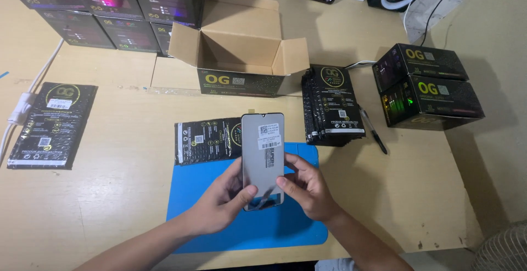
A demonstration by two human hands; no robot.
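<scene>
Wooden surface [110,194], blue mat [208,188] nearest me. I see left hand [222,202] and right hand [307,188] both clamped on a grey phone screen panel [262,158], held upright over the mat. Behind it: flat black pouch [206,140], pouch stack [332,106], open cardboard box [241,46].

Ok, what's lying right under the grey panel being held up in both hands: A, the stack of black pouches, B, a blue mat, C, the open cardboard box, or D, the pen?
B: the left hand and right hand hold the grey panel over the blue mat; the box, stack and pen lie farther off.
</scene>
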